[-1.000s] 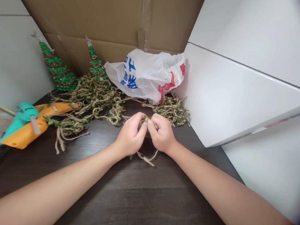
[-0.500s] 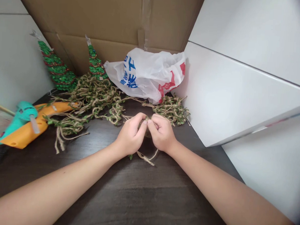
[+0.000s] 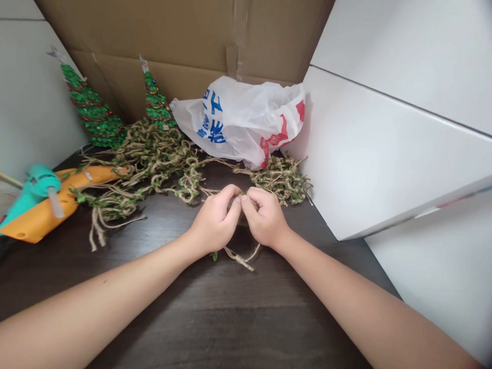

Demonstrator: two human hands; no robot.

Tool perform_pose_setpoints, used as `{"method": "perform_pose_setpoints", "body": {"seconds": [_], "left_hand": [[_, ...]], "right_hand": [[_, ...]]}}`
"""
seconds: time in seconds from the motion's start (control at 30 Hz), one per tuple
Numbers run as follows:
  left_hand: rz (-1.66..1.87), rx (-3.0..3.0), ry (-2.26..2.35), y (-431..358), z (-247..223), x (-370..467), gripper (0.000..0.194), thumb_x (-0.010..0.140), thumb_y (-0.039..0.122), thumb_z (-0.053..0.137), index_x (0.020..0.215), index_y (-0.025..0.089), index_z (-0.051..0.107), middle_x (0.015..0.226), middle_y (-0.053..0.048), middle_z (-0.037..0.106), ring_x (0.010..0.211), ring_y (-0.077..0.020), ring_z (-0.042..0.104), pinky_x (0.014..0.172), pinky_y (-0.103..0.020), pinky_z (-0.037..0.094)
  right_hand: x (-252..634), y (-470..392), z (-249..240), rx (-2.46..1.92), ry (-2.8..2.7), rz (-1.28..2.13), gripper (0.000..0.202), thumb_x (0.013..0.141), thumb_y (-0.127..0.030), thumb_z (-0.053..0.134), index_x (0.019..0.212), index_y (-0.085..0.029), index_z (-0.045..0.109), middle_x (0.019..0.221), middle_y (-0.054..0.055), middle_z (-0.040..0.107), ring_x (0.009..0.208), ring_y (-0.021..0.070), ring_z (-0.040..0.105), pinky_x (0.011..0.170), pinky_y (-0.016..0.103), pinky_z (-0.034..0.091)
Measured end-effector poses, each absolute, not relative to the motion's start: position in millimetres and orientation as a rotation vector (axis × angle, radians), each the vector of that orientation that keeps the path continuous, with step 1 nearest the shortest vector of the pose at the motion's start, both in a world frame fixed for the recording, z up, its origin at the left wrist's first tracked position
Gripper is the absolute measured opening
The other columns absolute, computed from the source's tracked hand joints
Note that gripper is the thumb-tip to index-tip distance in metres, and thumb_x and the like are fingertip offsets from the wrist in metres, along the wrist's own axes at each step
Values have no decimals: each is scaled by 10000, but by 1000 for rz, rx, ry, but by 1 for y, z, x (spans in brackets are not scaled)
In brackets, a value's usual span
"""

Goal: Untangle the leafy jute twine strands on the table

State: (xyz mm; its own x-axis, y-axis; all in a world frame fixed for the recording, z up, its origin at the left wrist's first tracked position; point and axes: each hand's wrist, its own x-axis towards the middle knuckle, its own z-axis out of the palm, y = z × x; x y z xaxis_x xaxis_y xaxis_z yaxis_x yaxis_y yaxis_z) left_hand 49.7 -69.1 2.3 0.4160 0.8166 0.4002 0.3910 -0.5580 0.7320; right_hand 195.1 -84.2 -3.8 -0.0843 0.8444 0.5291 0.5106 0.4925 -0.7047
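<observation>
My left hand [image 3: 217, 218] and my right hand [image 3: 266, 215] meet at the thumbs above the dark table. Both are closed, pinching a jute twine [image 3: 242, 261] with small green leaves; its knotted end hangs in a loop below the fingers. The pinched stretch is mostly hidden by the fingertips. Behind the left hand spreads a tangled heap of leafy twine [image 3: 153, 156]. A smaller leafy twine bundle [image 3: 285, 181] lies just beyond the right hand.
A white plastic bag [image 3: 249, 116] lies at the back against cardboard [image 3: 155, 23]. Two small green Christmas trees [image 3: 92, 110] stand back left. At the left are a teal-and-orange glue gun [image 3: 45, 208] and a white panel. White boxes [image 3: 394, 142] wall the right side.
Almost nothing differs. Both hands keep the same pinch on the twine, and the view has shifted very slightly.
</observation>
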Motion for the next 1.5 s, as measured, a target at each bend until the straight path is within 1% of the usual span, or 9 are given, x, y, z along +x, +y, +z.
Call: {"method": "perform_pose_setpoints", "body": {"seconds": [0.33, 0.5, 0.63, 0.83, 0.97, 1.03, 1.13, 1.27, 1.5], "left_hand": [[996, 2162, 1024, -69, 2, 50, 134, 961, 185, 421, 897, 187, 539, 785, 2, 600, 732, -150, 576, 695, -284, 417], [985, 2146, 1022, -69, 1, 50, 134, 968, 193, 418, 903, 188, 535, 787, 7, 591, 729, -144, 561, 699, -282, 404], [954, 2167, 1022, -70, 2, 51, 117, 965, 225, 452, 869, 192, 508, 734, 20, 550, 680, -138, 510, 667, -279, 375], [999, 2183, 910, -71, 4, 49, 204, 960, 244, 471, 768, 180, 496, 687, 26, 520, 636, -118, 468, 630, -263, 360], [1057, 2153, 889, -73, 6, 46, 378, 957, 293, 465, 601, 182, 407, 543, 48, 369, 527, -93, 348, 544, -263, 287], [1043, 2155, 860, -74, 7, 45, 403, 957, 310, 460, 578, 179, 417, 525, 44, 374, 513, -91, 346, 532, -264, 283], [1065, 2150, 818, -75, 7, 44, 329, 959, 321, 470, 680, 165, 548, 597, 14, 514, 563, -110, 444, 571, -265, 356], [1189, 2067, 782, -76, 5, 43, 193, 960, 302, 498, 988, 155, 619, 753, -10, 613, 633, -125, 521, 641, -268, 443], [1178, 2085, 821, -75, 0, 45, 383, 957, 272, 511, 1323, 165, 545, 815, -22, 629, 694, -145, 568, 689, -286, 496]], "right_hand": [[196, -84, -4, -1186, -1714, 445, 384, 882, -195, 488, 569, -219, 266, 571, -43, 346, 567, 111, 350, 575, 288, 285], [196, -84, -4, -1178, -1704, 452, 391, 894, -200, 496, 572, -219, 274, 574, -45, 341, 562, 111, 347, 575, 289, 286], [196, -85, -3, -1150, -1644, 403, 337, 955, -246, 472, 639, -217, 356, 656, -26, 417, 640, 129, 419, 634, 290, 340], [197, -85, -3, -1143, -1604, 425, 263, 1012, -309, 415, 769, -214, 456, 730, -11, 496, 700, 139, 487, 684, 293, 385], [196, -86, -2, -1123, -1650, 427, 279, 1015, -304, 414, 752, -215, 441, 703, -19, 475, 675, 133, 469, 679, 291, 377], [196, -86, -2, -1131, -1660, 432, 287, 1017, -309, 409, 745, -217, 430, 694, -22, 469, 663, 130, 465, 670, 289, 373], [196, -86, -2, -1145, -1639, 454, 288, 1022, -319, 399, 756, -219, 440, 683, -26, 478, 644, 128, 468, 656, 283, 374], [196, -85, -4, -1151, -1619, 520, 268, 1024, -317, 393, 790, -217, 477, 694, -25, 510, 639, 128, 486, 649, 281, 379], [197, -83, -9, -1146, -1634, 549, 266, 1018, -349, 417, 790, -218, 458, 709, -18, 535, 660, 137, 499, 638, 285, 372]]}}
